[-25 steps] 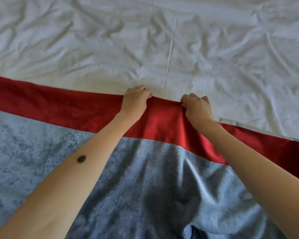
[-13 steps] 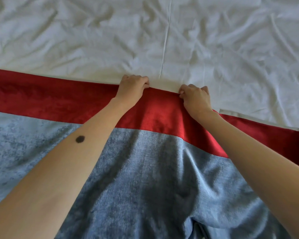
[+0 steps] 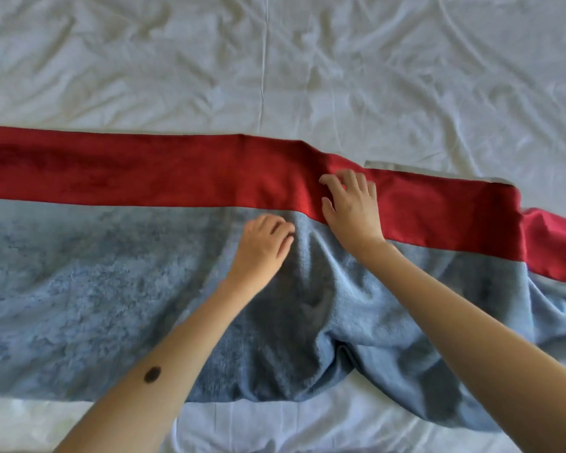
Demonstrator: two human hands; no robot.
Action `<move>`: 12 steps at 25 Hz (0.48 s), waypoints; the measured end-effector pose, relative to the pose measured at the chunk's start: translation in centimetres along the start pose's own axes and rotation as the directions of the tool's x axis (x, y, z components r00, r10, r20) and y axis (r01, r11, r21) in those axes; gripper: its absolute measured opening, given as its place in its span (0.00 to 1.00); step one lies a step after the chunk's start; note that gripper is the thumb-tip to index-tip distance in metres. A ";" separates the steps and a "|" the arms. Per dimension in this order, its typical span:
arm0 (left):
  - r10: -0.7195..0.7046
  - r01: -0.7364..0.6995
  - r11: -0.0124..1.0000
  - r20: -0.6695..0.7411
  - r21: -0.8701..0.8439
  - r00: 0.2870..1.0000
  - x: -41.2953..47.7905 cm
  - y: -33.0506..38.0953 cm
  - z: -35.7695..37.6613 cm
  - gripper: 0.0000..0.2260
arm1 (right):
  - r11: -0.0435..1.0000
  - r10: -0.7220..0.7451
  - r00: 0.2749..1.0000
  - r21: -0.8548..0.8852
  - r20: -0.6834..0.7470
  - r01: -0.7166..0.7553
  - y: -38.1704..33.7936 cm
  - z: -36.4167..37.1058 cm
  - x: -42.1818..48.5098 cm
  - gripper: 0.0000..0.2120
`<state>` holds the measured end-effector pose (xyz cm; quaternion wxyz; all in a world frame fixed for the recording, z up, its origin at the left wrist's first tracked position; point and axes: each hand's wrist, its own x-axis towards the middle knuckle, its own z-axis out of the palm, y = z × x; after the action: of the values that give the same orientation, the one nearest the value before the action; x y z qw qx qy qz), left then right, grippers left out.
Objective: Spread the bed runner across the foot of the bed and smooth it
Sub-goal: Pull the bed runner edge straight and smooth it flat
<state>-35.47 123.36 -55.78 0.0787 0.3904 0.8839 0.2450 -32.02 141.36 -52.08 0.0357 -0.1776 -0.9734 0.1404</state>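
Note:
The bed runner lies across the bed, blue-grey with a red band along its far edge. Its left half lies flat. Its right half is bunched, with folds under my arms and a rumpled end at the far right. My left hand hovers over or rests on the blue part just below the red band, fingers loosely curled and holding nothing. My right hand lies on the red band with its fingers spread, touching the cloth near a ridge.
The wrinkled white bed sheet covers the bed beyond the runner, with a seam line down its middle. A strip of white sheet also shows at the near edge, below the runner.
Both hands have let go of the runner's far red edge and drawn back toward me. The left hand is now over the blue part, the right hand on the red band.

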 end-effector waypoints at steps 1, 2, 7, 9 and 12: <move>0.003 -0.003 1.000 0.019 -0.019 1.000 -1.7 1.9 0.4 0.06 | 1.000 0.002 1.000 0.022 0.007 -0.002 0.5 -0.6 -1.9 0.13; 0.021 -0.020 0.999 0.037 -0.030 0.999 -3.6 4.1 0.8 0.05 | 0.999 -0.002 1.000 0.036 0.027 0.001 1.2 -1.3 -4.3 0.11; 0.106 -0.100 0.993 0.120 -0.058 0.987 -11.2 12.9 2.8 0.03 | 0.997 -0.074 0.970 -0.006 0.230 0.077 4.2 -2.9 -19.1 0.08; 0.117 -0.112 0.993 0.145 -0.040 0.983 -13.2 14.8 3.4 0.04 | 0.996 -0.079 0.947 -0.014 0.313 0.088 5.1 -3.2 -24.3 0.04; 0.068 -0.081 0.996 0.243 0.043 0.968 -15.4 15.8 4.2 0.06 | 0.997 0.003 0.873 -0.070 0.488 0.036 6.0 -3.4 -29.1 0.19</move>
<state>-13.22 122.79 -52.40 0.1660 0.4521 0.8587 0.1750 -2.39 137.21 -51.14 -0.2161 -0.1295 -0.9571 0.1428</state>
